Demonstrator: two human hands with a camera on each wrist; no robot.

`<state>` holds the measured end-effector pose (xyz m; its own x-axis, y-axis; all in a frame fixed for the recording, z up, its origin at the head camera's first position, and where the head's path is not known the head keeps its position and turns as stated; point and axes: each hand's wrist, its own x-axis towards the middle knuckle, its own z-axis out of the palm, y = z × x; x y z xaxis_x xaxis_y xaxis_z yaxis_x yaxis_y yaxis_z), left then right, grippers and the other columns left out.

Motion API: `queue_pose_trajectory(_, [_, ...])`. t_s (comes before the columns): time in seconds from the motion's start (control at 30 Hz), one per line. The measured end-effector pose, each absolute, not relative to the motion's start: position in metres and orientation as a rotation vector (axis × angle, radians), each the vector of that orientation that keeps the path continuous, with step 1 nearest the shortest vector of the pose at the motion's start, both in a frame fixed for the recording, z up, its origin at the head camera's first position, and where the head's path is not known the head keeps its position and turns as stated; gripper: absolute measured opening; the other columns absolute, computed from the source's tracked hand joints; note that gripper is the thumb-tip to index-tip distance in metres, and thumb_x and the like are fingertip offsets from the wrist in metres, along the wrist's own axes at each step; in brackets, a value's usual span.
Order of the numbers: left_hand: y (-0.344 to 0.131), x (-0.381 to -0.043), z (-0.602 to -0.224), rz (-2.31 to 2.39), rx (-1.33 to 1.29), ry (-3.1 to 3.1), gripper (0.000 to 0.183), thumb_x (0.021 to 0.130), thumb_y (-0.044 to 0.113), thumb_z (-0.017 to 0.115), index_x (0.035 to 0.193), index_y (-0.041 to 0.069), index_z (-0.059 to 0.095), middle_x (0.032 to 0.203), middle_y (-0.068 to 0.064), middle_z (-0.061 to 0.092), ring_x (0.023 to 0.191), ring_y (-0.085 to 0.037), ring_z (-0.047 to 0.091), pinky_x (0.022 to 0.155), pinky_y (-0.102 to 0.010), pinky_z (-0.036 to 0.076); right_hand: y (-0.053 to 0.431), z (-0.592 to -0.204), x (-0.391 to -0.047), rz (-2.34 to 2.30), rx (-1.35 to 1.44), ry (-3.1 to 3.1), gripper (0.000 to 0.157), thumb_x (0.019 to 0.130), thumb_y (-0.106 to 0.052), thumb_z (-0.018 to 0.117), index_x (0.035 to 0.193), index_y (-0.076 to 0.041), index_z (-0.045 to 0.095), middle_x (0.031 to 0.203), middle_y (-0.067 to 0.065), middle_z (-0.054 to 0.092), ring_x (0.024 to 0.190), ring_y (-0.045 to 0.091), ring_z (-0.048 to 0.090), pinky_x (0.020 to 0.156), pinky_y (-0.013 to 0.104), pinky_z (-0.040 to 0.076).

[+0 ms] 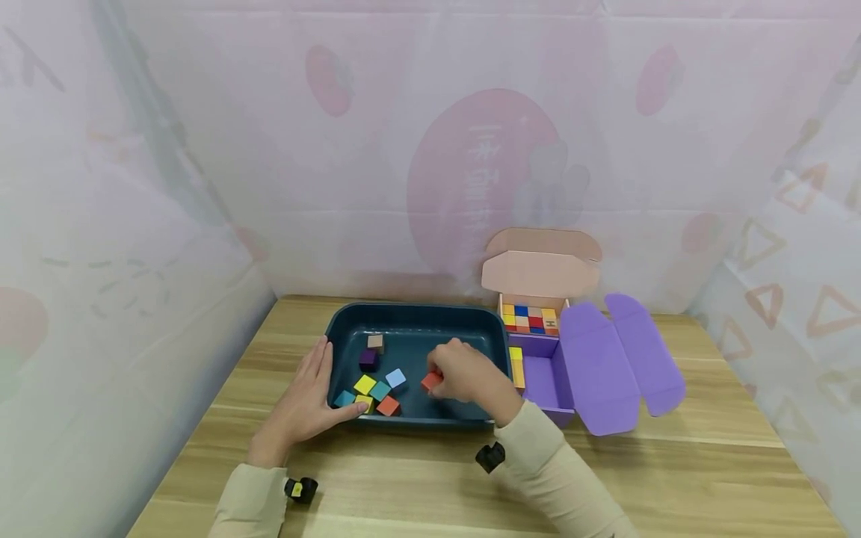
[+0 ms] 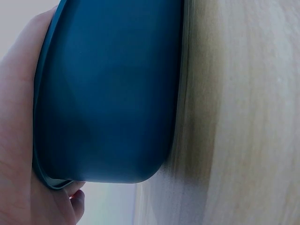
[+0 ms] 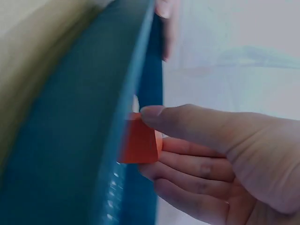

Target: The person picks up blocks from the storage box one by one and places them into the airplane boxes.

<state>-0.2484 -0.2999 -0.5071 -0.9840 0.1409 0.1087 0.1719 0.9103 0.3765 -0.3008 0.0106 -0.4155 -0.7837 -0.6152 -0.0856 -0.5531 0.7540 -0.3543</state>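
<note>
In the head view, a dark teal tray (image 1: 433,332) stands on the table. Its left end is touched by my left hand (image 1: 300,400), with straight fingers along the rim and the thumb across the front corner by a yellow block (image 1: 365,384). Over the tray's right half, my right hand (image 1: 471,376) pinches an orange block (image 1: 430,382) between thumb and fingers. The right wrist view shows this block (image 3: 141,140) behind the tray's rim. Loose in the left half lie another orange block (image 1: 388,406), a light blue block (image 1: 395,378), a dark purple block (image 1: 368,360) and several others.
Right of the tray, an open purple box (image 1: 541,381) holds yellow blocks (image 1: 516,366) along its left side; its lid (image 1: 599,366) spreads rightward. Behind it, a box with a raised peach lid (image 1: 541,273) holds several coloured blocks (image 1: 529,320). Printed cloth (image 1: 336,187) hangs behind the table.
</note>
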Motion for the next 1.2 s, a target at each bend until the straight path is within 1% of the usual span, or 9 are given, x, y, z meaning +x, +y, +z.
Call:
queue_pose_trajectory(0.27, [-0.301, -0.249, -0.506, -0.602, -0.252, -2.999, 0.134, 0.081, 0.080, 0.069, 0.168, -0.002, 0.010, 0.179, -0.021, 0.003, 0.164, -0.046, 0.010, 0.129, -0.069, 0.019, 0.046, -0.382, -0.302, -0.539, -0.902, 2.810, 0.017, 0.087, -0.020, 0.089, 0.096, -0.010, 0.079, 0.080, -0.001, 0.067, 0.070, 0.016, 0.060, 0.066, 0.028, 0.053])
queue_pose_trajectory(0.5, [-0.301, -0.250, -0.505, -0.604, -0.251, -3.001, 0.134, 0.081, 0.080, 0.069, 0.168, -0.002, 0.009, 0.179, -0.021, 0.003, 0.164, -0.045, 0.009, 0.129, -0.069, 0.019, 0.079, -0.364, -0.304, -0.541, -0.845, 2.868, 0.022, 0.085, -0.023, 0.090, 0.099, -0.008, 0.079, 0.085, 0.001, 0.072, 0.073, 0.016, 0.059, 0.066, 0.026, 0.054])
queue_pose_trajectory(0.67, [-0.299, -0.251, -0.505, -0.601, -0.253, -3.002, 0.133, 0.081, 0.080, 0.068, 0.168, -0.003, 0.010, 0.178, -0.021, 0.003, 0.164, -0.046, 0.010, 0.129, -0.069, 0.019, 0.104, -0.359, -0.311, -0.554, -0.814, 2.905, 0.021, 0.083, -0.021, 0.091, 0.091, -0.007, 0.079, 0.079, 0.001, 0.073, 0.068, 0.014, 0.060, 0.063, 0.026, 0.051])
queue_pose_trajectory(0.77, [-0.299, -0.252, -0.506, -0.598, -0.257, -3.001, 0.133, 0.081, 0.080, 0.068, 0.168, -0.003, 0.010, 0.178, -0.022, 0.003, 0.164, -0.046, 0.010, 0.129, -0.069, 0.020, 0.117, -0.359, -0.315, -0.599, -0.749, 2.911, 0.020, 0.081, -0.017, 0.092, 0.087, -0.004, 0.078, 0.077, 0.003, 0.072, 0.066, 0.014, 0.061, 0.063, 0.026, 0.053])
queue_pose_trajectory(0.9, [-0.298, -0.252, -0.506, -0.611, -0.254, -2.998, 0.133, 0.081, 0.080, 0.069, 0.168, -0.003, 0.011, 0.178, -0.021, 0.004, 0.164, -0.046, 0.010, 0.128, -0.070, 0.019, 0.131, -0.362, -0.318, -0.634, -0.652, 2.921, 0.018, 0.081, -0.012, 0.091, 0.086, -0.001, 0.077, 0.077, 0.005, 0.072, 0.067, 0.016, 0.061, 0.063, 0.026, 0.054])
queue_pose_trajectory(1.03, [-0.299, -0.252, -0.506, -0.609, -0.250, -2.999, 0.133, 0.081, 0.080, 0.069, 0.168, -0.003, 0.011, 0.178, -0.022, 0.004, 0.164, -0.046, 0.010, 0.128, -0.070, 0.019, 0.141, -0.370, -0.317, -0.627, -0.538, 2.911, 0.017, 0.082, -0.013, 0.090, 0.083, -0.003, 0.077, 0.074, 0.006, 0.070, 0.067, 0.019, 0.059, 0.061, 0.028, 0.051])
queue_pose_trajectory(1.2, [-0.300, -0.251, -0.505, -0.619, -0.247, -3.008, 0.134, 0.082, 0.079, 0.069, 0.168, -0.004, 0.009, 0.178, -0.022, 0.002, 0.164, -0.046, 0.009, 0.128, -0.070, 0.019, 0.146, -0.384, -0.311, -0.598, -0.446, 2.872, 0.019, 0.083, -0.017, 0.091, 0.084, -0.004, 0.078, 0.077, 0.005, 0.071, 0.067, 0.021, 0.061, 0.061, 0.029, 0.054])
